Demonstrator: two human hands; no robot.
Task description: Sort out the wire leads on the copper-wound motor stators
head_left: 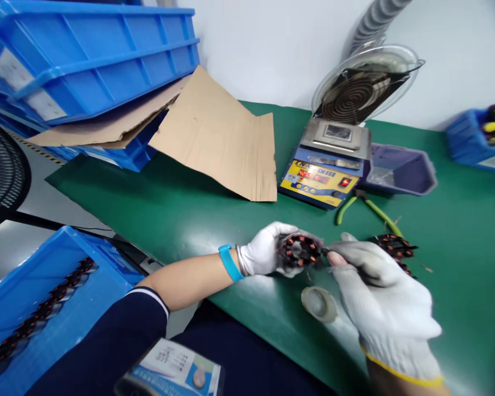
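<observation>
Printed badge card at the near edge; copper-wound stator in the left hand

At the left stands a black-caged fan; near left, a blue bin holds a row of stators. Beyond it are stacked blue crates, with a bent cardboard sheet on the green tabletop to their right.

The left hand, white-gloved with a blue wristband, curls partly closed around the copper-wound stator, above the table's near side. Just right and nearer sits a small round cup. Farther back is a solder-pot unit with lit red digits, an exhaust hood behind it.

The white-gloved right hand has thumb and fingers drawn together beside the stator; blur hides whether they grip anything. Past it lie green-handled pliers, another stator and a purple tray. Far right, a small blue box holds dark and yellow items.
</observation>
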